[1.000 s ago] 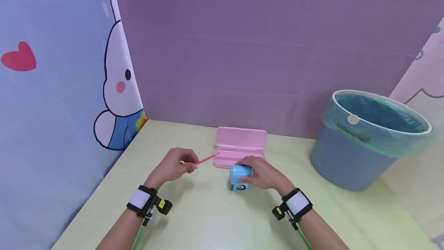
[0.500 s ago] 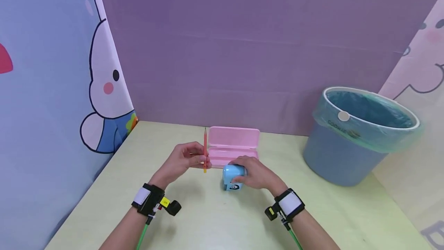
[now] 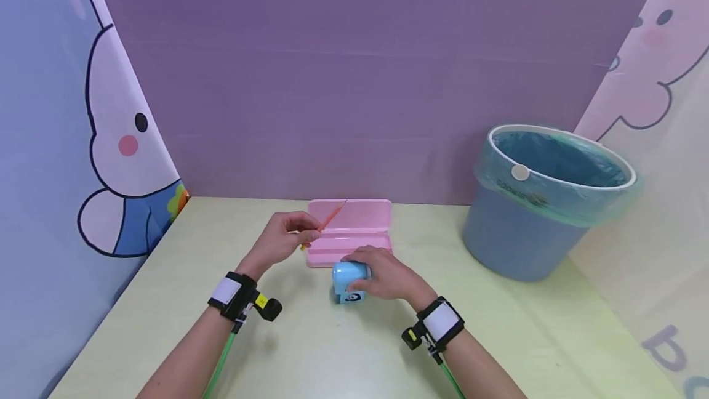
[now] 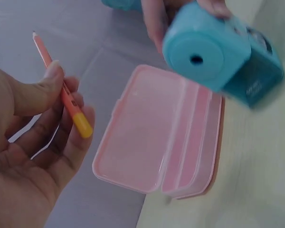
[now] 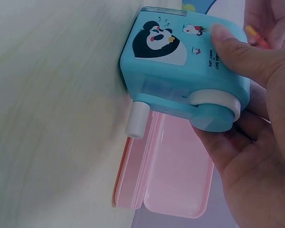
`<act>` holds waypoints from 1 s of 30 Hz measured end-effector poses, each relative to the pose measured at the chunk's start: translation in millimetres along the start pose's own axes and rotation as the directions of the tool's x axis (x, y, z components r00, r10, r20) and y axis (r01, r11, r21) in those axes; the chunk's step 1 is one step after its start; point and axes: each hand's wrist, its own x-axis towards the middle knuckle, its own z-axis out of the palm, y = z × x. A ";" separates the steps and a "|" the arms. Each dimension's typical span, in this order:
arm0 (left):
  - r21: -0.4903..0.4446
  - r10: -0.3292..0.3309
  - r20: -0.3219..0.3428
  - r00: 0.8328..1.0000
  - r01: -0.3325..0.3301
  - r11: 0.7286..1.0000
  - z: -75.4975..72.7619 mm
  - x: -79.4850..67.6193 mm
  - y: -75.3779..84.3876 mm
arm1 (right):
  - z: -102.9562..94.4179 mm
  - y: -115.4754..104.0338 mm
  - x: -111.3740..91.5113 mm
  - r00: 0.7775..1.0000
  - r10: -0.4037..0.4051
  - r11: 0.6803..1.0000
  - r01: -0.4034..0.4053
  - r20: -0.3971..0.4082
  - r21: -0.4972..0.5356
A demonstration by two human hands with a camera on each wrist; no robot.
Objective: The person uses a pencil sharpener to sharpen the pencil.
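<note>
My left hand [image 3: 285, 237] pinches an orange pencil [image 4: 66, 97] between thumb and fingers. Its sharpened tip points up and away, and its yellow end slants down toward the table. My right hand [image 3: 382, 271] grips a blue crank pencil sharpener [image 5: 180, 61] from above and the side. A panda picture decorates one face, and a white crank handle [image 5: 138, 118] sticks out at its back. In the left wrist view the round pencil hole [image 4: 196, 59] shows, with no pencil in it. Behind both hands lies an open pink pencil case [image 3: 349, 215], its lid tipped back.
To the right stands a large blue-grey bin [image 3: 526, 233] with a green liner over its rim. The pale table [image 3: 310, 350] meets a purple backdrop [image 3: 332, 79] just behind the pencil case. Cartoon-printed sheets [image 3: 39, 300] hang at both sides.
The pencil has turned in my left fingers, from pointing right at the sharpener side, through upright, to slanting up and away. The right hand keeps its grip. The head view has swung right.
</note>
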 end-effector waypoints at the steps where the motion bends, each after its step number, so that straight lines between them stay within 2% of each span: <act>1: 0.044 -0.001 -0.013 1.000 0.001 0.999 0.8 3.2 -1.8 | 1.2 -2.2 0.0 1.000 -0.002 1.000 0.002 -0.001 0.005; 4: 0.187 0.008 -0.046 0.999 0.001 0.982 5.2 12.9 -8.7 | 4.6 -7.3 0.6 1.000 -0.004 1.000 0.004 -0.001 0.013; 6: 0.292 0.017 -0.046 0.999 -0.003 0.956 9.6 19.3 -14.1 | 7.1 -10.5 0.5 1.000 0.001 1.000 -0.001 0.002 0.017; 10: 0.465 0.001 0.010 1.000 -0.005 0.885 20.9 28.8 -23.7 | 13.3 -16.6 -2.6 1.000 0.006 1.000 -0.007 0.010 0.031; 14: 0.571 -0.023 0.069 0.997 -0.020 0.821 28.1 32.5 -31.3 | 19.0 -22.4 -3.7 1.000 -0.031 0.999 0.031 0.003 0.035; 26: 0.664 -0.003 0.158 0.988 -0.104 0.741 49.4 37.7 -45.5 | 23.8 -23.6 -8.3 0.993 -0.116 0.993 0.116 -0.021 0.024; 30: 0.698 -0.033 0.161 0.986 -0.090 0.711 54.9 38.4 -51.1 | 24.9 -24.5 -8.6 0.993 -0.121 0.992 0.121 -0.018 0.020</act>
